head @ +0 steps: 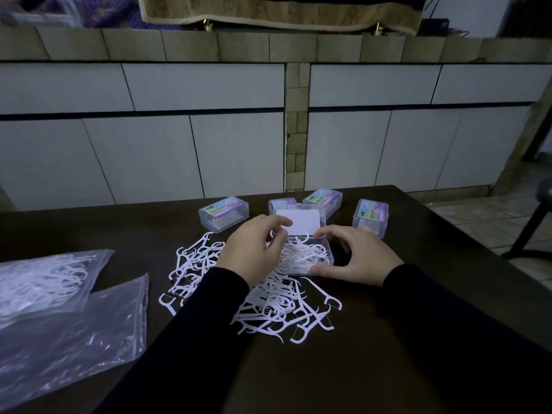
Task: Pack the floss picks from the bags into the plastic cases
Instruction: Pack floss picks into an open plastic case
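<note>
An open clear plastic case [324, 248] stands mid-table with its lid [295, 222] raised at the back, and white floss picks lie inside it. My right hand [358, 255] grips the case at its right and front edge. My left hand [254, 246] curls over the case's left side with its fingers among the picks; what it pinches is hidden. A loose pile of white floss picks [268, 309] spreads over the dark table around and in front of the case. Two clear bags lie at the left: one with picks in it [44, 282] and a flat one [74, 339].
Several closed cases with colourful labels stand behind the open one: one at the left [224, 213], one behind the lid [324, 200], one at the right [370, 216]. The table's right edge [466, 243] falls off to a tiled floor. A dark stool [537, 222] stands there.
</note>
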Demonstrator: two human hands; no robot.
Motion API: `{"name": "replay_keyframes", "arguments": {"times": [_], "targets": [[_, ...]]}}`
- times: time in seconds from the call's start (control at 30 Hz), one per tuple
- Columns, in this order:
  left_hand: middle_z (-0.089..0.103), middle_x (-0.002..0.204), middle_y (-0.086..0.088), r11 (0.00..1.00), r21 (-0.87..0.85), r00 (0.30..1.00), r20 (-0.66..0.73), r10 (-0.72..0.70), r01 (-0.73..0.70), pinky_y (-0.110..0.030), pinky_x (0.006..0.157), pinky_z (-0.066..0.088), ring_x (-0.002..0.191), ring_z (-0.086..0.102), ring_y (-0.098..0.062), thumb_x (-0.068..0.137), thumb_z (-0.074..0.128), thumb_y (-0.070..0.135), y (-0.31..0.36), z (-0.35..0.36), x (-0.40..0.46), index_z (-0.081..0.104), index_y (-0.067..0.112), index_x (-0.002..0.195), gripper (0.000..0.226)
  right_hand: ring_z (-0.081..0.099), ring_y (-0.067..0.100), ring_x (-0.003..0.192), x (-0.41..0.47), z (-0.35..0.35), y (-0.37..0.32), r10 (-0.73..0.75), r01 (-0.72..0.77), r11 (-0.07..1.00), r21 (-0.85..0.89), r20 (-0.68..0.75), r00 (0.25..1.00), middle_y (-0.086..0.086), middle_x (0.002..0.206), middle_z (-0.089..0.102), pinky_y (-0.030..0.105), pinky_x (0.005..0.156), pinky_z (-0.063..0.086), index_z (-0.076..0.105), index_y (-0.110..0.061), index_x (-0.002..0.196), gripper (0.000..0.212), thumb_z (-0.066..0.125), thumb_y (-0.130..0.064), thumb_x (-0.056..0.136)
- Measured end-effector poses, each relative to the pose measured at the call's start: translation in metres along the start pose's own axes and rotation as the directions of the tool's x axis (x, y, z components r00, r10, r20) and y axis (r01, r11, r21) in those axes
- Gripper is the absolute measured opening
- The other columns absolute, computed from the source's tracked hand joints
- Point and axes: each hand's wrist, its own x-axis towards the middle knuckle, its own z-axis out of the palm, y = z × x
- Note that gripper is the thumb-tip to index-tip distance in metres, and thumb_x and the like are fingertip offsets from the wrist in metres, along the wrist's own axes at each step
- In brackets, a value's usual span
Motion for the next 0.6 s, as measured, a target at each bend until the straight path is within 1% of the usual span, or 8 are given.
{"name": "replay_keyframes", "arguments": {"times": [0.07,0.17,0.27,0.3,0.37,0.43,0.53,0.6], "targets": [[0.062,0.107,0.012,0.999,0.019,0.999,0.035,0.025,-0.026,-0.025,0.085,0.048,0.096,0.055,-0.002,0.097,0.047,0.039,0.004,0.003,-0.001,0.059,0.03,0.12,0.028,0.052,0.009,0.105,0.0,0.001,0.0,-0.006,0.006,1.0,0.005,-0.002,1.0,-0.019,0.121,0.057,0.037,0.091,0.049,0.046,-0.046,0.126,0.084,0.048,-0.092,0.055],[0.065,0.103,0.01,0.994,0.078,0.993,0.091,0.073,-0.08,-0.023,0.079,0.046,0.092,0.055,-0.002,0.093,0.038,0.056,0.011,0.006,-0.003,0.064,0.029,0.115,0.044,0.053,0.007,0.104,-0.001,0.0,-0.001,-0.015,0.015,1.0,0.014,-0.014,1.0,-0.021,0.118,0.057,0.038,0.092,0.049,0.047,-0.045,0.126,0.083,0.049,-0.091,0.057],[0.061,0.096,0.017,0.993,0.054,0.989,0.11,0.102,-0.108,-0.021,0.077,0.045,0.089,0.053,0.002,0.079,0.047,0.072,0.015,0.006,-0.006,0.063,0.038,0.112,0.05,0.054,0.004,0.105,-0.001,0.0,0.0,-0.03,0.03,0.999,0.031,-0.014,0.999,-0.02,0.12,0.058,0.039,0.094,0.047,0.048,-0.041,0.128,0.082,0.052,-0.087,0.059],[0.062,0.096,0.017,0.986,0.096,0.985,0.119,0.122,-0.134,-0.022,0.078,0.046,0.09,0.053,0.001,0.078,0.053,0.069,0.016,0.006,-0.007,0.063,0.038,0.112,0.046,0.053,0.005,0.106,-0.001,0.0,0.0,-0.031,0.032,0.999,0.027,-0.014,0.999,-0.019,0.121,0.058,0.039,0.094,0.048,0.048,-0.041,0.128,0.082,0.052,-0.086,0.06],[0.064,0.098,0.015,0.973,0.17,0.984,0.112,0.138,-0.156,-0.024,0.083,0.047,0.09,0.054,-0.001,0.086,0.06,0.051,0.016,0.007,-0.006,0.067,0.034,0.108,0.028,0.052,0.007,0.106,0.0,0.001,0.001,-0.023,0.023,1.0,0.018,-0.013,1.0,-0.019,0.122,0.057,0.038,0.092,0.049,0.047,-0.044,0.127,0.082,0.049,-0.089,0.059],[0.066,0.097,0.014,0.981,0.156,0.992,0.068,0.106,-0.116,-0.024,0.084,0.047,0.089,0.055,-0.001,0.089,0.063,0.037,0.011,0.007,-0.004,0.069,0.032,0.1,0.013,0.051,0.008,0.106,0.001,0.001,0.001,-0.013,0.013,1.0,0.007,-0.008,1.0,-0.02,0.124,0.056,0.037,0.091,0.05,0.046,-0.047,0.126,0.083,0.049,-0.091,0.056],[0.065,0.091,0.016,1.0,0.005,1.0,0.007,0.008,-0.008,-0.024,0.08,0.047,0.087,0.056,-0.001,0.088,0.066,0.029,0.001,0.005,-0.002,0.067,0.033,0.092,0.006,0.05,0.008,0.105,0.001,0.0,0.001,-0.003,0.003,1.0,0.004,-0.005,1.0,-0.02,0.123,0.055,0.036,0.09,0.05,0.045,-0.048,0.126,0.083,0.05,-0.091,0.055],[0.063,0.084,0.015,0.991,-0.136,0.999,-0.046,-0.028,0.022,-0.023,0.076,0.047,0.081,0.057,0.0,0.087,0.068,0.026,-0.003,0.006,-0.001,0.063,0.034,0.093,0.011,0.05,0.007,0.103,0.0,0.0,0.0,-0.004,0.005,1.0,0.015,-0.013,1.0,-0.02,0.122,0.056,0.035,0.09,0.049,0.046,-0.047,0.126,0.084,0.051,-0.09,0.054]]}}
